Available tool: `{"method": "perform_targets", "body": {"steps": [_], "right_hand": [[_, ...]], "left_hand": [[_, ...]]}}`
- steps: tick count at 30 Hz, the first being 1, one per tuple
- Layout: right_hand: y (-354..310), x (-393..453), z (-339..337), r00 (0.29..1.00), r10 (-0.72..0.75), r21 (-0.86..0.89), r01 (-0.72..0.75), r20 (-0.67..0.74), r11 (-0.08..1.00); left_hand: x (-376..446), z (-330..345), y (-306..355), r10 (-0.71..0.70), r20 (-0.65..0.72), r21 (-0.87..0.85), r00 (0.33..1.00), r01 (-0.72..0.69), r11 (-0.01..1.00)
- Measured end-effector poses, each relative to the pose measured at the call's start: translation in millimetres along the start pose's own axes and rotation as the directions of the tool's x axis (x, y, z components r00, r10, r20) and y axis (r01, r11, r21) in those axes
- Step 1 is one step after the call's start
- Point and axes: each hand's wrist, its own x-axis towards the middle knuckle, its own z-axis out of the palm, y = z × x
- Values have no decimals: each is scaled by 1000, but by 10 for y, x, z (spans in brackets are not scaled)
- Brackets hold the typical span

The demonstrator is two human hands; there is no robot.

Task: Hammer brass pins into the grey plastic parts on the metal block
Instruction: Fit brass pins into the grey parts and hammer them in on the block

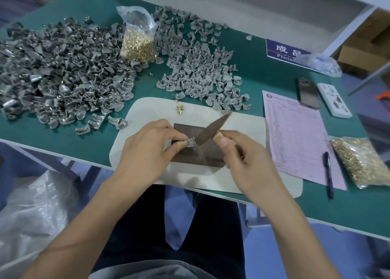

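While L hand (147,149) fingers pinch grey plastic part (189,144) w/ brass pin (190,140) on metal block (200,152), R hand (247,160) fingers grip hammer (211,128); blue sign (285,51) reads "Finis", rest hidden.

The metal block (198,149) lies on a mat (238,130) at the near edge of the table (263,71). Far left of it spreads a large heap of parts (59,78), with a bag of pins (138,40) standing behind, between that heap and a smaller heap (202,71) on the far right. A form (295,135) lies right of the mat, a pen (329,173) on it, another bag (363,162) beyond.
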Motion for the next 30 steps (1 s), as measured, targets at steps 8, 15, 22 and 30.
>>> {"method": "perform_targets", "body": {"steps": [8, 15, 22, 30], "right_hand": [[-2, -87, 218, 983, -31, 34, 38, -179, 999], [28, -60, 154, 977, -43, 19, 48, -209, 999], [8, -65, 207, 993, 3, -42, -8, -121, 999], [1, -70, 243, 996, 12, -113, -23, -93, 993]], "left_hand": [[-19, 33, 9, 13, -44, 37, 999, -11, 999], [-3, 44, -20, 19, -66, 41, 998, -17, 999], [-4, 13, -13, 39, -81, 69, 996, -33, 997], [-3, -16, 1, 35, -59, 82, 998, -30, 996]]}}
